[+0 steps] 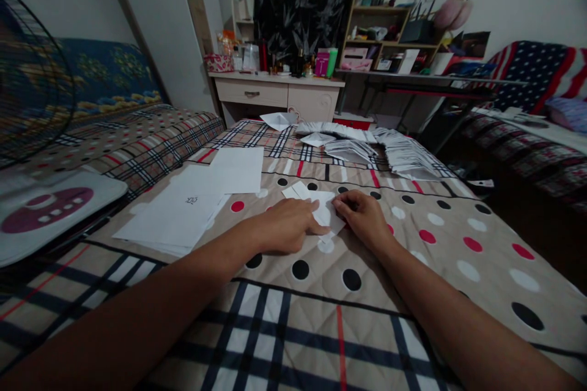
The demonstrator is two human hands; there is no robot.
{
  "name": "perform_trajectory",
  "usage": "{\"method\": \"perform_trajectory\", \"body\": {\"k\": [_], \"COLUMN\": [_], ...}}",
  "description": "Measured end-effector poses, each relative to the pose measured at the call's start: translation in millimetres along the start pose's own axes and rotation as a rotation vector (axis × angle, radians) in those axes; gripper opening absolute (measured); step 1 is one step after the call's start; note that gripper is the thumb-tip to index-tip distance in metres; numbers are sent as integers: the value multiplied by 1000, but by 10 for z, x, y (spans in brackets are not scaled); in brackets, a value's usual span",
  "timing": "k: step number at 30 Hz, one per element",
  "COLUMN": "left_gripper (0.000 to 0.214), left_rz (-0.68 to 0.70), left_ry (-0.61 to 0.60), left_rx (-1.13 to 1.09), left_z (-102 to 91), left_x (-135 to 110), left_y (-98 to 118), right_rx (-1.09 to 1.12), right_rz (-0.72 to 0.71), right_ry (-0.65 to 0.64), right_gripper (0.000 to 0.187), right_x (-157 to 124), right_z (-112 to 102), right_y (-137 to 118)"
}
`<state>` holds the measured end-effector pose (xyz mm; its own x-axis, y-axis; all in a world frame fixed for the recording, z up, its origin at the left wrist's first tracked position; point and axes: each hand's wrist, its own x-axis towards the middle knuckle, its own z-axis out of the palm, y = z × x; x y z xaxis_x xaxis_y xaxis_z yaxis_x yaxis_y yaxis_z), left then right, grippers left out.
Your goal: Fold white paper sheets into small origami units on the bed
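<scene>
Well inside the edges of the bed (pixel 486 284), folded paper (pixel 323 212) is pressed by the left hand (pixel 291 223), fingers extended, and apparently edge-pinched by the right hand (pixel 367 217); probably light, easily creased, best gripped edgewise.

The left hand (pixel 288 224) is bare, with a smooth, bare left arm (pixel 183 299) behind it. Right of the left hand are a bare right hand (pixel 367 220) and slim right arm (pixel 440 311).
</scene>
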<state>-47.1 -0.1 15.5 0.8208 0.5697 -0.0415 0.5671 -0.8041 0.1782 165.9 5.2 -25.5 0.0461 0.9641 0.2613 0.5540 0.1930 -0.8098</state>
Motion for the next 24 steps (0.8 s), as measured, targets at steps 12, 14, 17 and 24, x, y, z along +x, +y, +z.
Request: {"method": "perform_trajectory", "body": {"k": [12,14,17,24], "left_gripper": [50,38,29,30], "left_rz": [19,-13,-69,-115], "left_ry": [143,167,236,757], "left_rx": [180,212,184,-252], "left_z": [173,202,244,238], "left_x": [83,126,159,167], "left_y": [164,173,152,-77], "right_rx": [39,64,172,370], "right_rz": [-43,-23,28,128], "right_ry": [-30,-26,-13,136], "right_gripper": [19,21,25,36], "right_x": [6,6,1,1], "right_z": [-10,-3,12,-12], "right_y": [27,32,37,-4]}}
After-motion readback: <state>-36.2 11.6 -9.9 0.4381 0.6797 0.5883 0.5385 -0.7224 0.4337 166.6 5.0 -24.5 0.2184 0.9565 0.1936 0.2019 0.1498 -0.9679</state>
